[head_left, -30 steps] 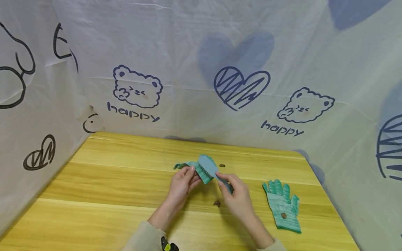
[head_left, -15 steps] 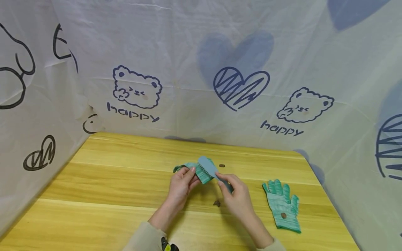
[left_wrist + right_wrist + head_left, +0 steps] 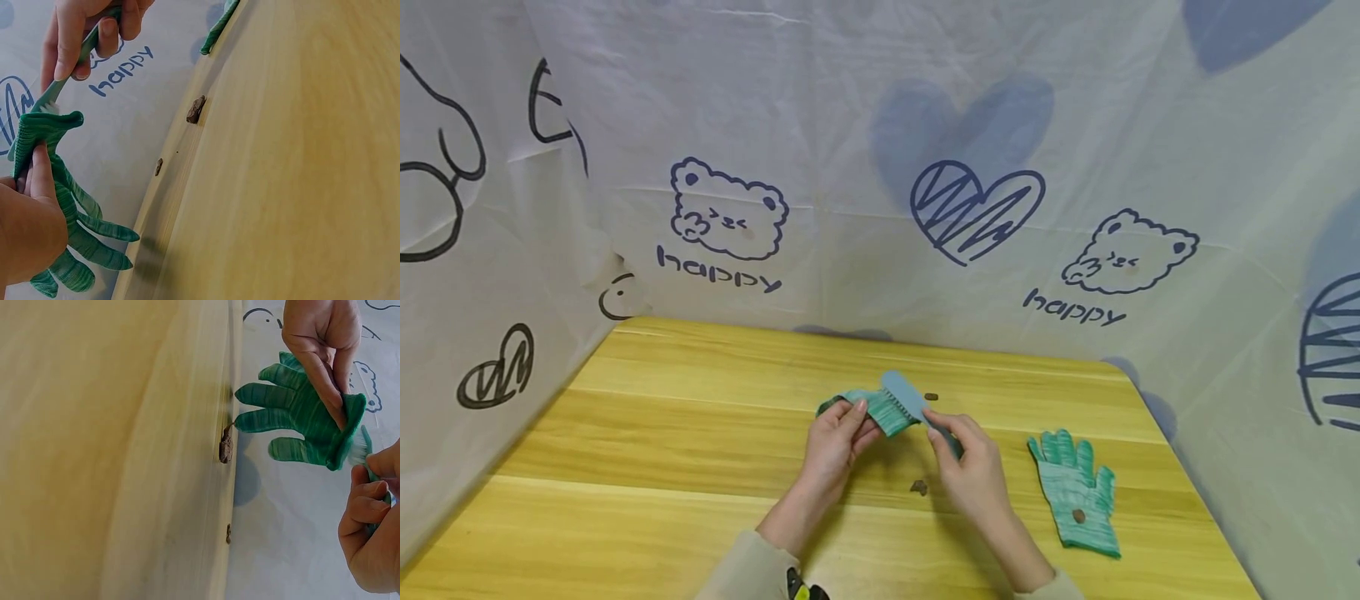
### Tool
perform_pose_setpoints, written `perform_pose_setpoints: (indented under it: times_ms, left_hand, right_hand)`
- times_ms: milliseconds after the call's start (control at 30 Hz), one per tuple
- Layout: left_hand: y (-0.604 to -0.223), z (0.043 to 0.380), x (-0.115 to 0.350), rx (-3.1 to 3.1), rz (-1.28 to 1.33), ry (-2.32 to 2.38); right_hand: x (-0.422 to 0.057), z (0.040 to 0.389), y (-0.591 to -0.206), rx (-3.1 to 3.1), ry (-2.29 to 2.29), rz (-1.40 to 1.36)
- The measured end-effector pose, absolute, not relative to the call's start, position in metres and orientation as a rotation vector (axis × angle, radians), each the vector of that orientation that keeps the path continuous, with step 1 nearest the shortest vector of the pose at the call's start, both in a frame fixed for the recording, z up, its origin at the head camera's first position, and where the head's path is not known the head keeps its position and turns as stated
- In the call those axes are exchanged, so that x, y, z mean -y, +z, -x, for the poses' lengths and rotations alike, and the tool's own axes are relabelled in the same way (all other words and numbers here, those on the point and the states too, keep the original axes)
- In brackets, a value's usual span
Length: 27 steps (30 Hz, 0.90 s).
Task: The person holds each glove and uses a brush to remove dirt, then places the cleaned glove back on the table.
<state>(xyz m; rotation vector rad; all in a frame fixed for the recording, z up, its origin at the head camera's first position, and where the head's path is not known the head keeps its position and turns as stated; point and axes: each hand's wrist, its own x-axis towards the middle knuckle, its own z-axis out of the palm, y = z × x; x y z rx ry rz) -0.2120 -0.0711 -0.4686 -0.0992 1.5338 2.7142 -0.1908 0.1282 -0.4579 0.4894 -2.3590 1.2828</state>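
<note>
My left hand point(image 3: 833, 442) grips a green knitted glove point(image 3: 886, 410), thumb on top and fingers beneath, some of them inside the cuff. In the right wrist view the fingers of this glove point(image 3: 269, 415) hang loose. My right hand point(image 3: 970, 457) holds a blue-grey brush point(image 3: 904, 394) by its handle, the thumb and fingers curled around it. The brush head lies along the glove's cuff, bristles toward the fabric; pale bristles of the brush point(image 3: 358, 450) show at the cuff edge in the right wrist view.
A second green glove point(image 3: 1070, 487) lies flat at the right of the wooden table point(image 3: 647, 442), with a brown lump point(image 3: 1078, 517) on it. Two more brown bits lie on the table, one crumb point(image 3: 919, 487) nearer me and another piece point(image 3: 932, 397) farther back. A printed curtain point(image 3: 850, 250) hangs behind.
The brush has shifted slightly to the right over the glove, together with my right hand. My left hand keeps its hold in nearly the same place. The other glove has not moved.
</note>
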Motion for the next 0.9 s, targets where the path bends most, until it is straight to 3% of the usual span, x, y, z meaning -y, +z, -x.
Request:
perform_pose_setpoints:
  times_ms: [567, 900]
  left_hand:
    - [-0.4709, 0.2148, 0.0724, -1.475, 0.172, 2.753]
    - [-0.4699, 0.2141, 0.0748, -1.477, 0.175, 2.742]
  right_hand:
    - [-0.1326, 0.1952, -0.4586, 2.313, 1.238, -0.454]
    - [-0.1271, 0.1916, -0.4568, 2.213, 1.279, -0.743]
